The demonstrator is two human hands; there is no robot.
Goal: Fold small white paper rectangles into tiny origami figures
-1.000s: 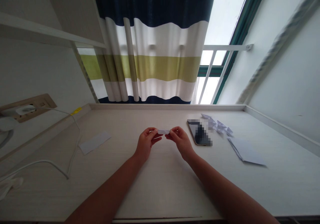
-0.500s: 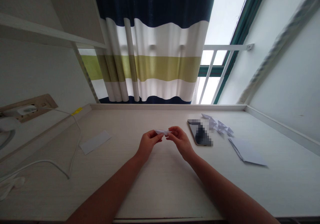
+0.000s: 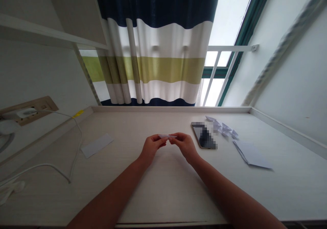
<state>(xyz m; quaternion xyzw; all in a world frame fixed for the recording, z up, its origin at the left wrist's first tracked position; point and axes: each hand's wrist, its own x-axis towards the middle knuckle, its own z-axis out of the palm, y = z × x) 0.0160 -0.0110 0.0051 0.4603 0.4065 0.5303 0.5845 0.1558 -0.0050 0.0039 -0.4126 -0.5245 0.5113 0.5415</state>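
Between my two hands, above the middle of the desk, is a small piece of folded white paper [image 3: 167,136]. My left hand [image 3: 151,146] pinches its left end between thumb and fingers. At the other end, my right hand [image 3: 185,146] grips it in the same way, the two thumbs close together near its centre. Fingers cover much of the paper, so its full shape is hidden. Several small folded paper pieces [image 3: 225,129] lie to the right, past a phone [image 3: 203,137]. Nearer me on that side rests a stack of white paper sheets [image 3: 255,155].
A flat strip of paper [image 3: 97,145] lies on the left of the white desk [image 3: 163,195]. A white cable [image 3: 76,154] runs from a wall socket [image 3: 30,111] across the left side. Low rims border the desk, with a striped curtain [image 3: 163,41] behind it.
The fingers of my right hand have lowered and closed further along the paper's right end. My left hand stays nearly still, and the things on the desk have not moved.
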